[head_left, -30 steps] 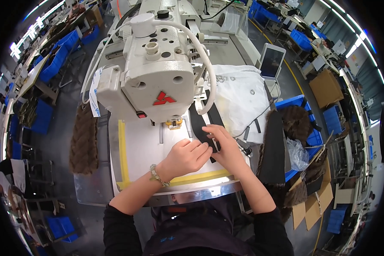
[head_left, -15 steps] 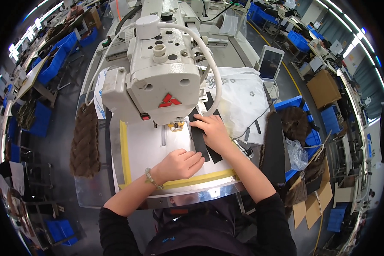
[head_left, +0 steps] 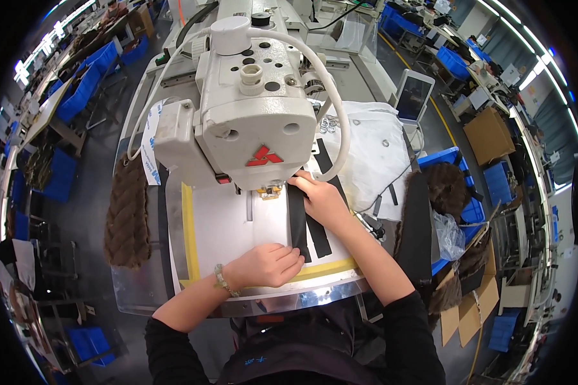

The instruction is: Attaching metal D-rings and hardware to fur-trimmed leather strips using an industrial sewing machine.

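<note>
A black strip (head_left: pixel 297 218) lies lengthwise on the white work plate (head_left: pixel 221 234), just right of the sewing machine's needle area (head_left: pixel 270 191). At its near end, my left hand (head_left: pixel 268 264) pinches the strip between bent fingers; a beaded bracelet circles that wrist. Farther up, my right hand (head_left: pixel 324 202) grips the same strip close beside the machine head (head_left: pixel 257 135), its fingertips partly hidden from sight. To the right, a second black strip (head_left: pixel 318 239) runs alongside, passing under my right hand and forearm.
Yellow tape (head_left: pixel 187 231) borders the plate. White cloth (head_left: pixel 369 147) with metal rings lies right, near small black pieces (head_left: pixel 377 204) and a tablet-like screen (head_left: pixel 412 96). Brown furry pieces (head_left: pixel 127 218) hang left; a blue bin (head_left: pixel 472 208) and cardboard box (head_left: pixel 478 305) stand right.
The strip in my hands has come nearer to me and lies straighter along the plate. My left hand has shifted slightly nearer with its end. The view has shifted a little.
</note>
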Demonstrator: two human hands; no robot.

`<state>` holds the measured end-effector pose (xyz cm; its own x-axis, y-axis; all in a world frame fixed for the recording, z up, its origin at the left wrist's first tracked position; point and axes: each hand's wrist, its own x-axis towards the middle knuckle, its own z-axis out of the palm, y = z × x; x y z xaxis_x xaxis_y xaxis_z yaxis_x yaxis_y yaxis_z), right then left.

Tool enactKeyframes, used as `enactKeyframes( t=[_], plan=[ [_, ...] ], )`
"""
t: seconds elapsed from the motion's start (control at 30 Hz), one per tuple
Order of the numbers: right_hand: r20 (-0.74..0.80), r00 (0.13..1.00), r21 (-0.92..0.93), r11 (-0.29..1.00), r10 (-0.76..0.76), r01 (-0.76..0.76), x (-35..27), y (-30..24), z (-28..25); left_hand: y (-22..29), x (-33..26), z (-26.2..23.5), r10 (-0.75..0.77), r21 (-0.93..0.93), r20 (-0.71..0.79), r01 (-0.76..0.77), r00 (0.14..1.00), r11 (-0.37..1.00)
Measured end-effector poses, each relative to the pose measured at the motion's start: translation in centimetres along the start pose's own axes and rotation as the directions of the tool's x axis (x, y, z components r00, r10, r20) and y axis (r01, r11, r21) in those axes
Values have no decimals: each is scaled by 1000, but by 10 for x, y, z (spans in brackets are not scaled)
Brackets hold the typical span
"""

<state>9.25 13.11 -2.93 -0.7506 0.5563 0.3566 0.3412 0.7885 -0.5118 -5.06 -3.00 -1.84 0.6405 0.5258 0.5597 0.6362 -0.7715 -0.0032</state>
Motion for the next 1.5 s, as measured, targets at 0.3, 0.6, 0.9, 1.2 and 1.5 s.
enactKeyframes(
  t=[0.3, 0.6, 0.9, 1.2, 1.5],
  plan=[
    [-16, 998, -120, 991, -58, 56, 2, -3, -2, 8, -12, -3, -39, -4, 76, 40, 996, 999],
    [-70, 977, -47, 979, -202, 199, -3, -6, -3, -7, -16, -7, -247, 44, 62, 245, 967, 969],
    [73, 997, 60, 998, -21, 17, -1, -3, -1, 4, -10, -8, -26, -48, 137, 33, 990, 998],
    [54, 998, -1, 1000, 23, -23, -1, -15, -6, -6, -16, -2, -240, 125, 123, 225, 963, 966],
    [-3, 977, -84, 974, -212, 211, -4, -19, -13, -15, -15, -4, -415, 248, 106, 380, 904, 891]
  ],
)
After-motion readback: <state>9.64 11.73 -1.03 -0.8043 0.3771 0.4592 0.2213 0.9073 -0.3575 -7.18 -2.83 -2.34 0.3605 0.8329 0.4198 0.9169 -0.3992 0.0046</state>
